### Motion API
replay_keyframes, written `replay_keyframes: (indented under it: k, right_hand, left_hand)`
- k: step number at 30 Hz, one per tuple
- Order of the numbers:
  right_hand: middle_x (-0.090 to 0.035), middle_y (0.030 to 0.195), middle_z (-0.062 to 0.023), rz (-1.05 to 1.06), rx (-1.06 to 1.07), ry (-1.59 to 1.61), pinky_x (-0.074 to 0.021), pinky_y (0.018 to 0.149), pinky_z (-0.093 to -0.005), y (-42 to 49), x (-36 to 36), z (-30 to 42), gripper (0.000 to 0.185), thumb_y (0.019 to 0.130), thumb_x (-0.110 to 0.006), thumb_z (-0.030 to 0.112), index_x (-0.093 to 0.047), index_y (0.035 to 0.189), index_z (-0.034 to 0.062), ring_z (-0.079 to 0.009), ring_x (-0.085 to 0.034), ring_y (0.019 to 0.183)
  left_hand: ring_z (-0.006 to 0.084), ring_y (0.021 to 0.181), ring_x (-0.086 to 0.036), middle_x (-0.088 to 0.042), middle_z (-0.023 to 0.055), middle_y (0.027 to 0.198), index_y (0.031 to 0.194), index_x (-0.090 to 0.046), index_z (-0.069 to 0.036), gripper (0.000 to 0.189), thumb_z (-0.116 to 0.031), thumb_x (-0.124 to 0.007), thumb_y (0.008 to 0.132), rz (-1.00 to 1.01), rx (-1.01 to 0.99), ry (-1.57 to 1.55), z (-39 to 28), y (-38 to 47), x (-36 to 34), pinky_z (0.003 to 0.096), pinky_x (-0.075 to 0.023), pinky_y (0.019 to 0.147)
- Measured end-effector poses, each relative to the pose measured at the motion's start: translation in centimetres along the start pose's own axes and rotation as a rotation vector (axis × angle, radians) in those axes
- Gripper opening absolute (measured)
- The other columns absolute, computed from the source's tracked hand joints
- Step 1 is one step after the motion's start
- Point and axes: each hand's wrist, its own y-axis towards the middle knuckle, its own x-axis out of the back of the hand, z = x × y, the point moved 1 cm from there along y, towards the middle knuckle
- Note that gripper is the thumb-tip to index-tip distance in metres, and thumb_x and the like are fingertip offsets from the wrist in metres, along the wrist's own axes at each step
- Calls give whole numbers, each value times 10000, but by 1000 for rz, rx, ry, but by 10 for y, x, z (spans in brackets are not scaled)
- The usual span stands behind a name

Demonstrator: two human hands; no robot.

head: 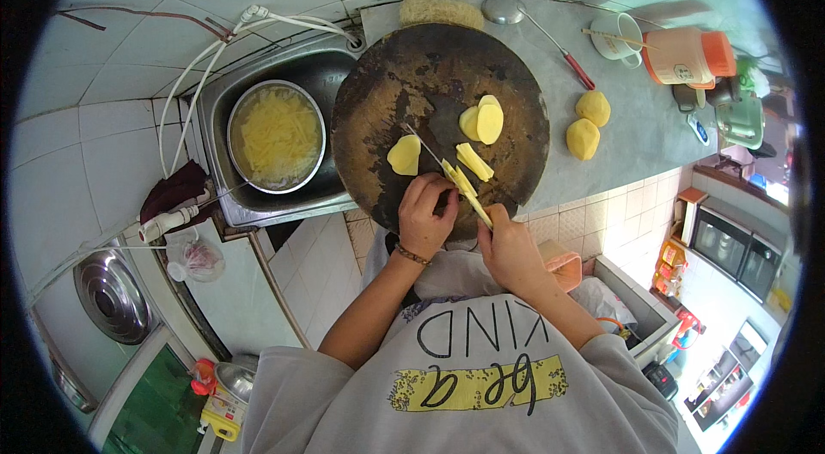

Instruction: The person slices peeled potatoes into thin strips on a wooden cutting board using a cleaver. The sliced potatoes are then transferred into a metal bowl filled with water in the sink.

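A round, dark wooden chopping board (445,67) lies on the counter. My right hand (512,249) grips a knife (425,146), seen nearly edge-on, with cut potato strips (465,186) along its blade. My left hand (427,212) is beside the blade with its fingers curled; whether it holds anything is hidden. A flat piece of potato (405,156) lies left of the knife. To the right are a small bundle of potato sticks (475,162) and, farther back, overlapping potato slices (488,122).
Left of the board, a metal bowl (277,85) of potato strips in water stands in the steel sink (222,212). Two peeled potatoes (583,138), a ladle (548,35) with a red handle, a white mug (609,35) and a pink-and-orange jug (677,57) are on the right counter.
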Motion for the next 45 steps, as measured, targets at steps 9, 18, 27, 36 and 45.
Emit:
replay_keyframes:
  k: [9,18,27,36,45]
  right_hand:
    - [-597,673,-299,15,-11,27,-479,572,-566,0,6,4,244,908,-569,129,-420,1037,-14,-490,-606,646]
    - [-613,702,-286,-56,19,97,-488,585,-551,1,8,-1,215,908,-579,140,-482,1042,1,-474,-618,665]
    - [-624,712,-273,-28,17,57,-493,585,-547,0,5,-10,218,913,-580,159,-487,1046,13,-452,-630,659]
    - [-619,706,-286,57,-62,-5,-495,612,-551,5,-7,-10,254,913,-571,166,-442,1064,8,-471,-625,687]
    - [-612,723,-289,-59,41,160,-478,608,-532,26,0,-14,194,907,-584,147,-510,949,-27,-488,-608,709]
  left_hand:
    - [268,839,-663,-644,137,974,893,-659,16,181,12,-725,725,-8,-75,31,2,1,1,338,-546,730]
    - [270,849,-655,-643,127,959,895,-656,7,174,14,-732,738,0,-31,19,2,1,0,349,-540,750]
    - [273,890,-659,-649,119,992,893,-673,3,159,23,-735,748,76,-110,6,7,2,10,349,-542,773]
    - [293,917,-650,-654,119,980,882,-681,-2,164,28,-728,727,56,-105,52,7,3,7,361,-533,800]
    - [294,892,-647,-645,114,959,862,-677,-18,133,22,-722,743,68,-126,65,6,6,7,367,-530,788]
